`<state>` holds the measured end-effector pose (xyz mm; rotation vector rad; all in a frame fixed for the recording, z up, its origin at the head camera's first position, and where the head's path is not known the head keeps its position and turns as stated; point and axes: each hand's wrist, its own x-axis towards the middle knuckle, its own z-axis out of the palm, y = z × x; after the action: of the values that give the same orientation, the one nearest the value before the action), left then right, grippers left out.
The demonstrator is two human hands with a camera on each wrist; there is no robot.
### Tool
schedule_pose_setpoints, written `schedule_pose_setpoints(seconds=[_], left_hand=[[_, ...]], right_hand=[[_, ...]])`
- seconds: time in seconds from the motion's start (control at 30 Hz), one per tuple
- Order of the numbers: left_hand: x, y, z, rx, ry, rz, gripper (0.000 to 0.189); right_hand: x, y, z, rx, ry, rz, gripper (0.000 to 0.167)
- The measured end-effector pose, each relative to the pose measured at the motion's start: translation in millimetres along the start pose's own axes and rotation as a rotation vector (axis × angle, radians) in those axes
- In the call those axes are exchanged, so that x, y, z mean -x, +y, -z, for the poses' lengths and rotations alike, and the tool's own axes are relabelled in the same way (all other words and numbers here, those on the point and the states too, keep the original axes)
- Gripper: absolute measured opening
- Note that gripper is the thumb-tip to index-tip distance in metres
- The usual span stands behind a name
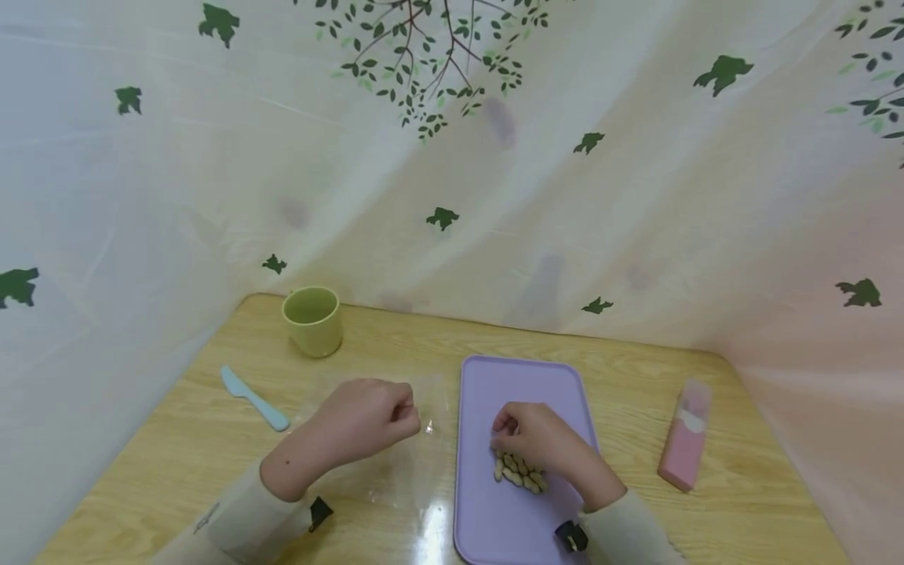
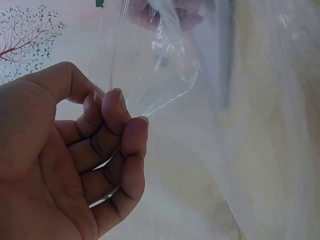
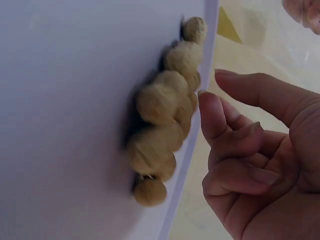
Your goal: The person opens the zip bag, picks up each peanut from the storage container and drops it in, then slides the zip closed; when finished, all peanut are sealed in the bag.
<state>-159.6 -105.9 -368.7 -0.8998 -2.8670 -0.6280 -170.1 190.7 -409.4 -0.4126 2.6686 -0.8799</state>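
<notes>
Peanuts [image 1: 521, 473] in tan shells lie clustered just below the fingertips of your right hand [image 1: 540, 435], on a lilac tray [image 1: 519, 384] that runs under that hand and extends past it on the far side. Your right thumb and forefinger stand a narrow gap apart with nothing between them, the other fingers bent toward the palm; whether a fingertip touches a shell, you cannot tell from these views. To the left of the tray, your left hand [image 1: 363, 420] pinches clear plastic film [image 1: 417, 467] between thumb and fingertips, the creased sheet catching the light as it spreads out around your grip. Left of that hand, near your forearm, a pale blue knife [image 1: 256, 399] rests at a slant on the wood-grain table [image 1: 621, 377]. Beyond the same hand and to its left, a yellow-green mug [image 1: 314, 326] stands upright. Well to the right of your right hand lies a pink case [image 1: 685, 443] with a translucent end, while a leaf-patterned cloth [image 1: 353, 188] hangs behind both hands.
</notes>
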Motion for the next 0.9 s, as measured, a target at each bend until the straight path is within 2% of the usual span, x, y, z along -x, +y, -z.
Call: schedule_pose_setpoints(seconds=[0.2,0.47,0.67,0.8,0.9], left_hand=[[0.1,1.2,-0.7,-0.006,0.008,-0.004,0.025],[-0.6,1.8,-1.2,-0.001,0.005,-0.006,0.024],[-2.6,-0.9,-4.2,0.04,-0.021,0.011,0.022],[-4.8,-5.4,-7.4,0.115,-0.065,0.059,0.019],[-6.5,-8.7,-8.6,0.183,-0.096,0.107,0.017]], right_hand=[[-4.1,3,-7,0.014,0.006,-0.04,0.011],[-6.1,4,-7,0.003,-0.015,-0.036,0.012],[-7.1,3,-7,-0.004,-0.02,-0.03,0.013],[-6.7,2,-7,-0.07,-0.008,-0.037,0.011],[-5.5,-1,-6,-0.196,0.003,-0.063,0.014]])
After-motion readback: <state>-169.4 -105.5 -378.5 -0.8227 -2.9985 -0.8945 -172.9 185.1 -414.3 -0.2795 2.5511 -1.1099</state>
